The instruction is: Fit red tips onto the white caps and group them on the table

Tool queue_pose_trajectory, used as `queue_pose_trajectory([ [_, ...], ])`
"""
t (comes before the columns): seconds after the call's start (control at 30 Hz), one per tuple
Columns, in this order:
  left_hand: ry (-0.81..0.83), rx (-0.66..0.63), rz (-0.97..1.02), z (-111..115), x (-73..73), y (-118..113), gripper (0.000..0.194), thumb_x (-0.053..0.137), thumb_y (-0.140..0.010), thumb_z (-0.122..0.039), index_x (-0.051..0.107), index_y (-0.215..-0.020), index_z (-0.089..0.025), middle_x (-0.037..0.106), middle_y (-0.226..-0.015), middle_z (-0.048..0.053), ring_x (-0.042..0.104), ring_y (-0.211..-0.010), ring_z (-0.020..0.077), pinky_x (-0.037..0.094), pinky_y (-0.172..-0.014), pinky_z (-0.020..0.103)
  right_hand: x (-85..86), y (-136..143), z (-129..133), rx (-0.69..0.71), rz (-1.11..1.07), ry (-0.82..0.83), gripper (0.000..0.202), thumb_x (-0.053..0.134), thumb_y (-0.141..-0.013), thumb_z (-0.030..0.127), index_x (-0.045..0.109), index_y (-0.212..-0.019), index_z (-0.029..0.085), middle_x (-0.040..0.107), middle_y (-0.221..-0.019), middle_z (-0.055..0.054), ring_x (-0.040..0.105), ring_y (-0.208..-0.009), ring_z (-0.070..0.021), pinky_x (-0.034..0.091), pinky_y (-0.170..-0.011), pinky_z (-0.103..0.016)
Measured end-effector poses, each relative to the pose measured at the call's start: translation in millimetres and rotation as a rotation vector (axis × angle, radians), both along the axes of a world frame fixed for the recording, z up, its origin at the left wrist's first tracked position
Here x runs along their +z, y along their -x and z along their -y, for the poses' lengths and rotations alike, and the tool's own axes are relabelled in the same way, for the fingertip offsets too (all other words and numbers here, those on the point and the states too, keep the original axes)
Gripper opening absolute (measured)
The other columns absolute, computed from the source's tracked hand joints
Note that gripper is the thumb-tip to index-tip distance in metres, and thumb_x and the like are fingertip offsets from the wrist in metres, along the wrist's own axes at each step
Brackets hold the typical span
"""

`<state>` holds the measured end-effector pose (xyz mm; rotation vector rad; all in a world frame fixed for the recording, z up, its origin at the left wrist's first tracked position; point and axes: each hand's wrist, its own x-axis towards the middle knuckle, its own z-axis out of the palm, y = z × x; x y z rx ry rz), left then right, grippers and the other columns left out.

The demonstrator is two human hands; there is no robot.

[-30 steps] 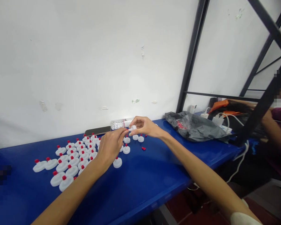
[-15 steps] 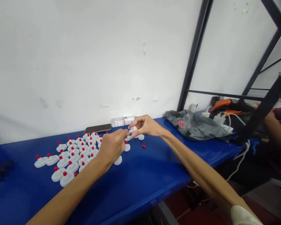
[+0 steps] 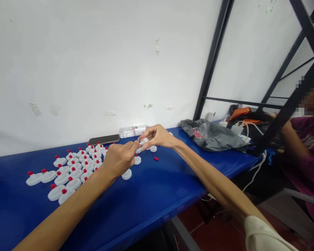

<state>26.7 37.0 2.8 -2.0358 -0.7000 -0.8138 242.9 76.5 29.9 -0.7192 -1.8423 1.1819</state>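
Note:
My right hand (image 3: 159,136) pinches a white bottle cap (image 3: 144,141) between thumb and fingers, its nozzle pointing left. My left hand (image 3: 120,157) is closed, with thumb and forefinger pinched on a small red tip at that nozzle, mostly hidden by the fingers. Left of and behind my left arm, many white caps with red tips (image 3: 74,173) stand in rows on the blue table (image 3: 157,188). A white cap (image 3: 126,174) lies just right of my left wrist. Small loose red tips (image 3: 156,159) rest below my right hand.
A phone (image 3: 103,139) and a clear plastic bottle (image 3: 132,131) lie along the wall. On the right are a grey plastic bag (image 3: 217,136) with red pieces, white cables and a dark metal frame (image 3: 211,62). Another person (image 3: 303,150) sits beyond the frame.
The view has shifted slightly, so everything appears further left. Both hands stay together at the white cap, with the same grips.

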Motion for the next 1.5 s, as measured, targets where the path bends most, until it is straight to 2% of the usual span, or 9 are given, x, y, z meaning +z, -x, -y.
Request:
queue_pose_trajectory([
  [0.4,0.232,0.03,-0.029,1.0,4.0,-2.0,0.038,0.045,-0.073,-0.005,0.074,-0.095,-0.016,0.062,-0.055,0.002,0.051,-0.045,0.0169,0.021,-0.045,0.029,-11.2,2.7,-4.2,0.034,-0.084,0.122,0.042,0.099,-0.049,0.028,0.08,-0.085,0.017,0.079,-0.084,-0.004,0.074,-0.074,-0.0172,0.06,-0.069,-0.029],
  [0.53,0.292,0.085,-0.047,6.9,8.4,-11.8,0.033,0.046,-0.076,-0.008,0.074,-0.09,-0.018,0.064,-0.055,0.003,0.053,-0.046,0.0166,0.022,-0.046,0.03,-14.3,7.6,-6.8,0.032,-0.137,0.092,0.041,0.1,-0.047,0.04,0.077,-0.071,0.016,0.077,-0.077,-0.004,0.071,-0.07,-0.0171,0.057,-0.067,-0.029],
  [0.63,0.321,0.128,0.049,10.0,12.2,-18.7,0.032,0.044,-0.087,-0.016,0.076,-0.089,-0.019,0.066,-0.056,0.004,0.055,-0.047,0.0185,0.02,-0.048,0.031,-16.2,13.0,-8.9,-0.022,-0.169,0.041,0.043,0.096,-0.056,0.051,0.075,-0.072,0.017,0.074,-0.074,-0.003,0.069,-0.07,-0.0162,0.055,-0.067,-0.028],
  [0.83,0.463,0.033,0.417,13.7,18.8,-20.9,0.038,0.046,-0.099,-0.035,0.075,-0.081,-0.019,0.071,-0.063,0.004,0.062,-0.058,0.0181,0.03,-0.055,0.03,-10.5,20.8,-4.3,-0.05,-0.133,0.051,0.062,0.059,-0.084,0.08,0.072,-0.096,0.02,0.073,-0.094,-0.005,0.068,-0.079,-0.0154,0.052,-0.063,-0.023],
  [0.93,0.557,-0.052,0.562,14.8,22.5,-17.9,0.035,0.05,-0.098,-0.037,0.074,-0.081,-0.02,0.07,-0.065,0.002,0.061,-0.06,0.0171,0.035,-0.06,0.029,-6.1,22.4,3.8,0.007,-0.031,0.137,0.072,0.037,-0.088,0.087,0.066,-0.089,0.021,0.068,-0.077,-0.002,0.06,-0.056,-0.0122,0.038,-0.044,-0.022],
  [1.0,0.626,-0.074,0.565,15.3,22.8,-16.7,0.033,0.05,-0.098,-0.037,0.07,-0.078,-0.02,0.068,-0.065,0.001,0.058,-0.06,0.0171,0.034,-0.06,0.03,-5.9,25.1,10.5,-0.036,0.058,0.054,0.073,0.032,-0.091,0.085,0.058,-0.07,0.02,0.057,-0.058,0.001,0.046,-0.043,-0.0096,0.029,-0.042,-0.024],
  [1.1,0.739,-0.126,0.557,15.1,20.3,-17.0,0.036,0.044,-0.101,-0.037,0.057,-0.071,-0.021,0.062,-0.061,-0.001,0.053,-0.057,0.0161,0.032,-0.059,0.03,-8.3,31.3,21.4,-0.193,0.088,-0.148,0.073,0.027,-0.097,0.078,0.041,-0.053,0.021,0.039,-0.045,0.003,0.036,-0.045,-0.0102,0.029,-0.048,-0.027],
  [1.2,0.879,-0.217,0.603,14.4,19.5,-17.6,0.04,0.038,-0.103,-0.039,0.045,-0.068,-0.022,0.053,-0.054,-0.004,0.049,-0.052,0.0149,0.033,-0.057,0.029,-9.8,36.5,30.0,-0.309,0.117,-0.26,0.068,0.03,-0.1,0.072,0.033,-0.054,0.022,0.033,-0.048,0.003,0.031,-0.049,-0.0108,0.025,-0.051,-0.029],
  [1.5,1.376,-0.517,0.887,16.7,21.5,-21.3,0.045,0.047,-0.098,-0.044,0.037,-0.059,-0.023,0.037,-0.042,-0.006,0.042,-0.038,0.0112,0.031,-0.046,0.027,-16.0,40.2,33.9,-0.528,0.22,-0.467,0.057,0.035,-0.104,0.05,0.027,-0.054,0.023,0.026,-0.053,0.002,0.028,-0.052,-0.012,0.021,-0.055,-0.032],
])
